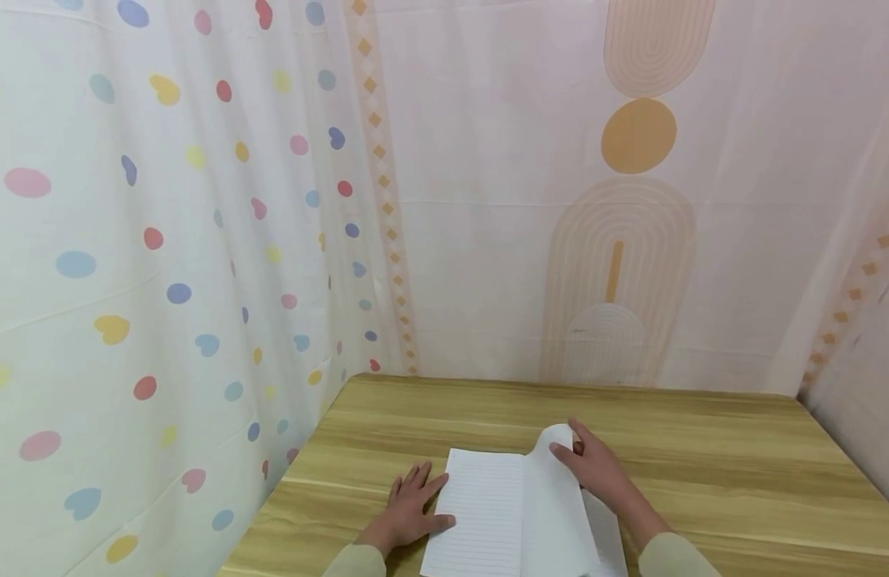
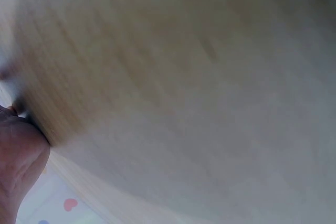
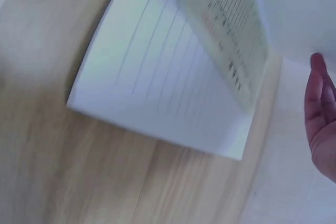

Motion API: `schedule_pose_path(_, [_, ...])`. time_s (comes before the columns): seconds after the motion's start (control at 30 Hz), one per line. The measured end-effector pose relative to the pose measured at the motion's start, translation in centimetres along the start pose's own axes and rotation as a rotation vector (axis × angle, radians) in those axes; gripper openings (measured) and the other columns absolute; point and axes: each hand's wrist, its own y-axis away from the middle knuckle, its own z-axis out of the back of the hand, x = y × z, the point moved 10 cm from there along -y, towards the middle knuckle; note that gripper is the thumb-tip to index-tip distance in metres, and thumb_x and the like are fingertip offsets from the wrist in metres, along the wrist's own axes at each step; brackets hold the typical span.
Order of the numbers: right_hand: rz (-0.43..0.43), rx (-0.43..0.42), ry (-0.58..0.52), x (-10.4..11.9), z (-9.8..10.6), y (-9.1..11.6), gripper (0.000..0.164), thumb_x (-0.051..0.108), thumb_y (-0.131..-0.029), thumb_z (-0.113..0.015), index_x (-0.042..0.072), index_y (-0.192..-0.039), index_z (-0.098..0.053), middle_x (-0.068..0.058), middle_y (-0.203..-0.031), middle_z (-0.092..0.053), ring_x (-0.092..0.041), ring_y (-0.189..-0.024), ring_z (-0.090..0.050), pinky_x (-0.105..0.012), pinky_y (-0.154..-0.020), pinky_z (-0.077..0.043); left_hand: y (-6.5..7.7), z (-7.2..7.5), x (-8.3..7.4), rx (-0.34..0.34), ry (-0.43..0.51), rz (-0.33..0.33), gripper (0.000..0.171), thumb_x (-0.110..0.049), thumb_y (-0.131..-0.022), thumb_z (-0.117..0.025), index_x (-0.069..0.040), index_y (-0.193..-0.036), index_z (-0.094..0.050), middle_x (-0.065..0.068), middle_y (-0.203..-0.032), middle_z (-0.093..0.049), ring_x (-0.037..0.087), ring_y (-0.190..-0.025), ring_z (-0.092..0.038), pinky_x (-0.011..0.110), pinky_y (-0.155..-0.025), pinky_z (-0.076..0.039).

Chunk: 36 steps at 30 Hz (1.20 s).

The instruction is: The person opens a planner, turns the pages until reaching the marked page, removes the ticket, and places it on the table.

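Note:
A lined notebook (image 1: 480,513) lies spread on the table near its front edge in the head view. My right hand (image 1: 594,465) pinches the top outer corner of a lifted page (image 1: 555,513), which curls up from the right side. Under that page, the right wrist view shows a lined sheet (image 3: 136,77) with a printed slip (image 3: 228,30) lying on it. In that view my right hand (image 3: 323,114) is partly cut off at the edge. My left hand (image 1: 411,509) rests with fingers spread at the notebook's left edge, its thumb on the left page.
The wood-grain table (image 1: 704,449) stretches behind and to both sides of the notebook. A dotted curtain (image 1: 177,240) hangs on the left, and a patterned curtain (image 1: 480,200) hangs behind the table. The left wrist view is mostly blurred tabletop (image 2: 157,77).

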Motion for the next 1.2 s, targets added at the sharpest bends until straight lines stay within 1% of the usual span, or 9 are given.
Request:
schedule_pose_path(0.17, [0.003, 0.033, -0.314, 0.8, -1.3, 0.5, 0.072, 0.041, -0.107, -0.042, 0.004, -0.159, -0.009, -0.032, -0.137, -0.050, -0.025, -0.092, -0.066, -0.040, -0.072, -0.058, 0.2, 0.0, -0.2, 0.004, 0.006, 0.000, 0.074, -0.045, -0.093, -0.066, -0.006, -0.151, -0.042, 0.030, -0.159, -0.017, 0.051, -0.146, -0.009, 0.069, -0.112, -0.002])
schedule_pose_path(0.27, [0.041, 0.055, -0.353, 1.4, -2.4, 0.7, 0.062, 0.034, -0.110, -0.034, 0.001, -0.158, -0.012, -0.033, -0.136, -0.051, -0.029, -0.092, -0.066, -0.045, -0.075, -0.057, 0.2, 0.0, -0.1, 0.009, 0.014, 0.003, 0.074, -0.046, -0.093, -0.065, -0.007, -0.151, -0.041, 0.030, -0.159, -0.016, 0.050, -0.146, -0.008, 0.068, -0.112, -0.001])
schedule_pose_path(0.37, [0.125, 0.107, -0.166, 1.9, -4.0, 1.2, 0.055, 0.032, -0.110, -0.033, -0.001, -0.154, -0.028, -0.029, -0.132, -0.057, -0.034, -0.099, -0.067, -0.052, -0.083, -0.054, 0.2, -0.1, 0.1, 0.009, 0.023, -0.002, 0.075, -0.047, -0.093, -0.065, -0.006, -0.151, -0.041, 0.031, -0.159, -0.016, 0.051, -0.146, -0.007, 0.069, -0.112, 0.000])
schedule_pose_path(0.5, [0.296, 0.209, 0.278, 2.1, -7.1, 2.4, 0.055, 0.040, -0.105, -0.045, 0.004, -0.147, -0.046, -0.021, -0.134, -0.059, -0.040, -0.118, -0.059, -0.060, -0.098, -0.044, 0.2, -0.1, 0.1, 0.006, 0.030, -0.011, 0.074, -0.047, -0.094, -0.064, -0.005, -0.150, -0.041, 0.031, -0.159, -0.016, 0.052, -0.145, -0.007, 0.069, -0.112, 0.000])
schedule_pose_path(0.67, [0.435, 0.276, 0.700, 1.3, -10.5, 3.7, 0.058, 0.050, -0.094, -0.061, 0.010, -0.137, -0.059, -0.018, -0.138, -0.057, -0.040, -0.129, -0.050, -0.064, -0.104, -0.035, 0.0, 0.4, 0.0, -0.055, 0.065, -0.007, 0.056, -0.039, -0.106, -0.041, 0.000, -0.147, -0.046, 0.032, -0.157, -0.022, 0.052, -0.145, -0.011, 0.070, -0.111, -0.001])
schedule_pose_path(0.73, [0.435, 0.285, 0.762, 0.8, -11.2, 3.9, 0.058, 0.051, -0.091, -0.064, 0.013, -0.134, -0.062, -0.017, -0.139, -0.056, -0.040, -0.131, -0.047, -0.066, -0.105, -0.033, -0.1, 0.6, 0.0, -0.080, 0.105, 0.011, 0.056, -0.037, -0.109, -0.029, 0.002, -0.145, -0.046, 0.032, -0.156, -0.023, 0.052, -0.145, -0.010, 0.069, -0.111, 0.001])
schedule_pose_path(0.8, [0.433, 0.284, 0.787, 0.6, -11.5, 4.0, 0.057, 0.052, -0.089, -0.066, 0.015, -0.133, -0.064, -0.017, -0.140, -0.055, -0.041, -0.131, -0.047, -0.066, -0.105, -0.032, -0.2, 0.7, -0.1, -0.093, 0.126, 0.022, 0.060, -0.040, -0.109, -0.025, 0.004, -0.145, -0.045, 0.032, -0.156, -0.024, 0.052, -0.145, -0.011, 0.069, -0.111, 0.002])
schedule_pose_path(1.03, [0.393, 0.294, 0.771, 0.4, -11.7, 3.9, 0.056, 0.051, -0.089, -0.066, 0.015, -0.132, -0.065, -0.016, -0.142, -0.054, -0.040, -0.133, -0.045, -0.065, -0.107, -0.031, 0.0, 0.2, -0.2, -0.020, 0.034, 0.012, 0.083, -0.049, -0.092, -0.065, -0.001, -0.152, -0.035, 0.029, -0.159, -0.019, 0.050, -0.146, -0.010, 0.068, -0.113, 0.000])
schedule_pose_path(1.2, [0.391, 0.294, 0.734, 0.4, -11.5, 4.0, 0.055, 0.047, -0.089, -0.068, 0.013, -0.132, -0.064, -0.017, -0.142, -0.054, -0.041, -0.133, -0.045, -0.065, -0.107, -0.031, 0.2, -0.1, -0.4, 0.011, 0.034, -0.001, 0.078, -0.045, -0.091, -0.068, -0.006, -0.151, -0.040, 0.029, -0.160, -0.014, 0.050, -0.147, -0.006, 0.068, -0.113, 0.002])
